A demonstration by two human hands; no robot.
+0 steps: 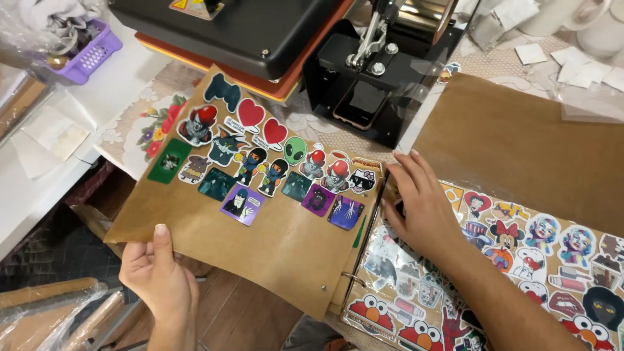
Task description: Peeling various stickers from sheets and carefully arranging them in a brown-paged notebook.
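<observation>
From the head camera, we are looking down at a big ring binder (354, 276) lying open on the desk (39, 188). Its brown page (260, 247) is sticking out past the front edge of the desk, and it is tilting up a little. Many colourful stickers (273, 166) are sitting in rows along the top part of this page, near the desk's back edge.

Our left hand (161, 276) is holding the bottom left corner of the brown page. The thumb is lying on top and the other fingers are curling under it, so they are gripping the page.

Our right hand (426, 208) is resting flat on the clear plastic page (520, 260) on the right side of the binder. Its fingers are spread out and loose, touching the plastic near the metal rings and not grabbing anything. More stickers are showing under this plastic.

A black heat press (273, 32) is standing at the back edge of the desk, just behind the binder. A purple basket (91, 58) is sitting at the back left corner.
</observation>
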